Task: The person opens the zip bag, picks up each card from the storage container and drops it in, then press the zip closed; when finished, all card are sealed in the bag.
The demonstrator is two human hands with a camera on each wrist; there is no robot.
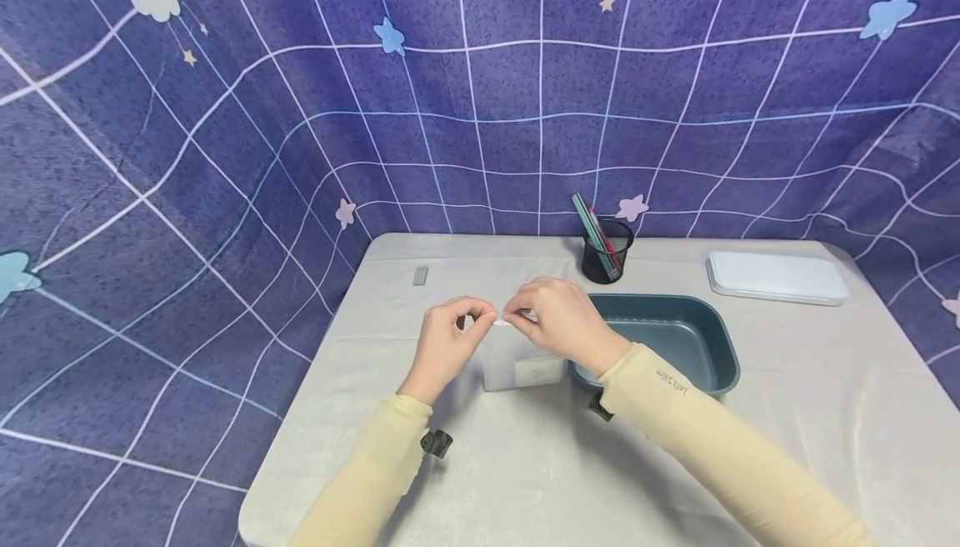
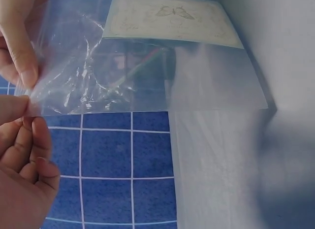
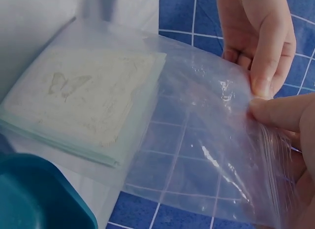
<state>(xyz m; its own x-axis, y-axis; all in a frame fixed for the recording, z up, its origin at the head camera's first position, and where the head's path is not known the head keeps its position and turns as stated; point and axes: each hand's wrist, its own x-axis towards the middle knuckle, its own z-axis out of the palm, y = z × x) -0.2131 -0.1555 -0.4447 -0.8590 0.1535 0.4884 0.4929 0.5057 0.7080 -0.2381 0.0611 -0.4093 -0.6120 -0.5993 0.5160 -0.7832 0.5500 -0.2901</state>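
Note:
A clear plastic zip bag [image 1: 498, 368] stands upright at the middle of the table, held by its top edge. Inside it, low on one side, sits a small stack of pale paper [image 3: 83, 91] with a butterfly print, also visible in the left wrist view. My left hand [image 1: 444, 343] pinches the bag's top edge between thumb and index finger. Close beside it, my right hand [image 1: 564, 319] pinches the same edge. Creases run through the bag's upper part in the left wrist view. In the right wrist view the ridged zip strip [image 3: 270, 165] shows near my right fingers.
Right of the bag is a dark teal tray [image 1: 723, 363], partly behind my right hand. Behind it stands a black mesh pen cup [image 1: 619, 247] with pens. A white flat case [image 1: 776, 277] lies at the back right, a small grey block [image 1: 421, 276] at the back left.

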